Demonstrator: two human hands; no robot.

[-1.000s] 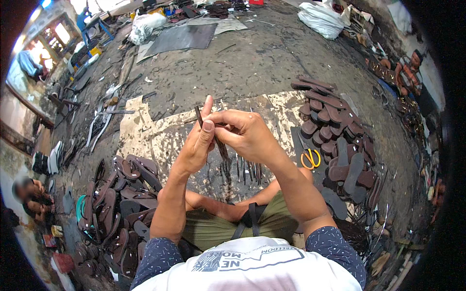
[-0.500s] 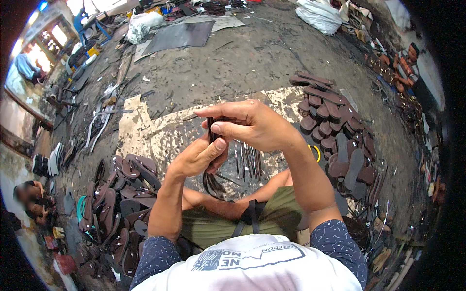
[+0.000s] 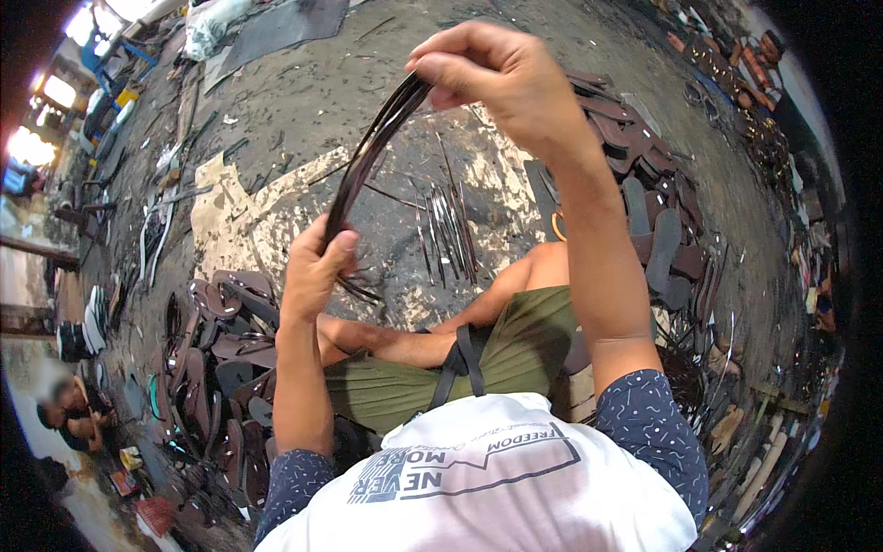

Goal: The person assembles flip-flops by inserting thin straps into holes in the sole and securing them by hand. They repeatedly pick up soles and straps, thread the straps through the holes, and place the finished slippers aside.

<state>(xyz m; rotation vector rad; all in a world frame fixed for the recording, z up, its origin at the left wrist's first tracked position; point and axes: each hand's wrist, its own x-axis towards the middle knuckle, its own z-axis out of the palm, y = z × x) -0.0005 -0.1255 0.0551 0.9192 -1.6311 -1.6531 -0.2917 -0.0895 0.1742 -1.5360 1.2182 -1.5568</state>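
A bundle of thin dark brown strips (image 3: 372,147) stretches in a curve between my two hands. My left hand (image 3: 313,262) is closed round its lower part, with loose strip ends poking out below the fist. Up and to the right, my right hand (image 3: 487,69) pinches the upper end between thumb and fingers. On the stained sheet in front of my crossed legs lie several more dark strips (image 3: 446,235), spread roughly side by side.
Brown sandals (image 3: 207,368) are heaped at my left. Another pile of brown soles (image 3: 644,175) lies at my right, with grey soles (image 3: 667,239) on it. A dark flat sheet (image 3: 280,32) rests on the far floor. People sit at the far right (image 3: 759,64) and left (image 3: 78,405).
My hands were close together round the bundle. Now my right hand has moved up and away, drawing the strips out long, while my left hand has come lower and left. The view has shifted.
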